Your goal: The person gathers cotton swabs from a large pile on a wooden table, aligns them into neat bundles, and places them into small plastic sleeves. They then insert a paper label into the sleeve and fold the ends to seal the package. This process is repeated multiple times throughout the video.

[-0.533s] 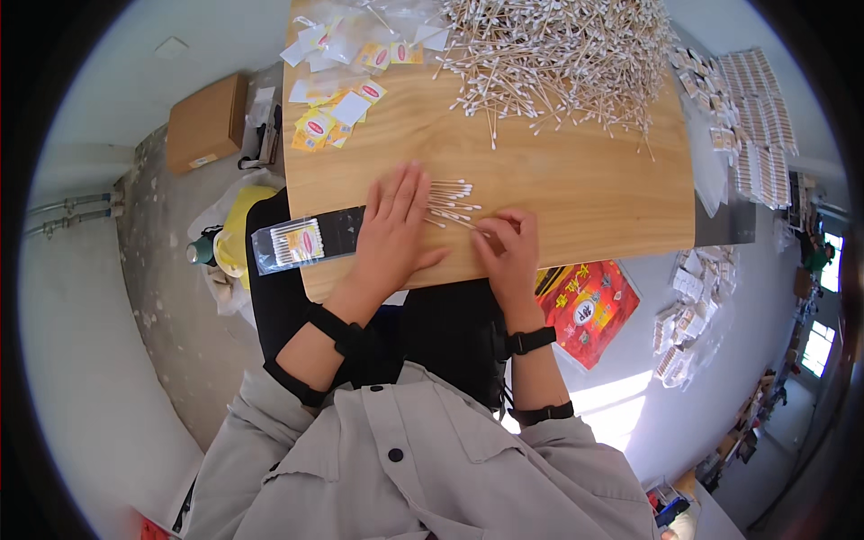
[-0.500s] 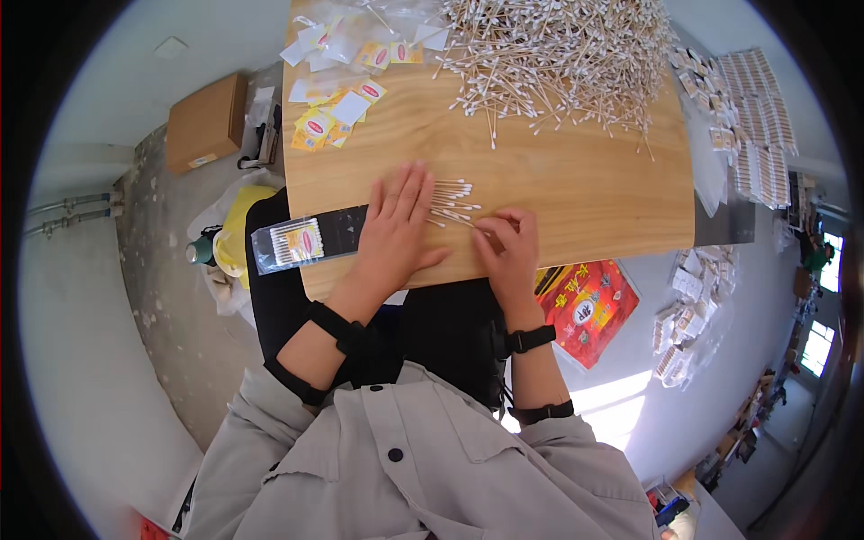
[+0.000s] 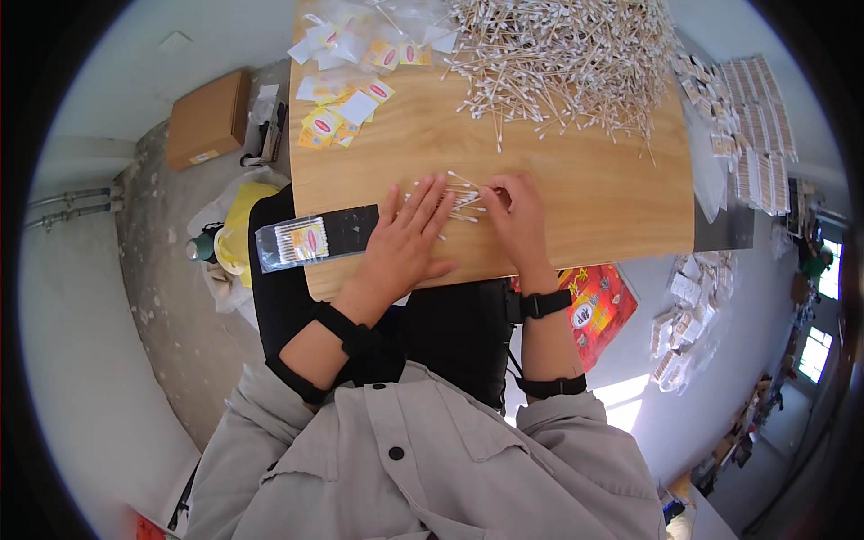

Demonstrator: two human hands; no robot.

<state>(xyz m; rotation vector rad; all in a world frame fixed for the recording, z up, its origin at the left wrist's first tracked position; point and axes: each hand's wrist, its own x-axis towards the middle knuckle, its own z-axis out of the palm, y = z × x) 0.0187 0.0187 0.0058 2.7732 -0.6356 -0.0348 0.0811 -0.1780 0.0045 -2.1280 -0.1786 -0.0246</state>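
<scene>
A small group of white-tipped cotton swabs [image 3: 464,205] lies on the wooden table, spread at uneven angles between my hands. My left hand [image 3: 407,243] rests flat over one end of them, its fingers stretched out. At their other side, my right hand [image 3: 517,214] has thumb and forefinger pinched together at the end of a cotton swab; the curled fingers partly hide the grip. To the left of my left hand, a clear packet [image 3: 301,241] holding a row of swabs and a yellow-white label lies on a black strip [image 3: 353,231] at the table's edge.
A large heap of cotton swabs [image 3: 567,63] covers the far right of the table [image 3: 612,202]. Yellow and white cards [image 3: 346,117] and clear bags lie far left. Bundled swab packs [image 3: 760,117] stand beyond the right edge. A red printed bag [image 3: 598,310] lies below.
My right hand has moved away from me, up along the swab tips, and pinches there. The swabs lie more crossed and scattered. My left hand has shifted slightly right.
</scene>
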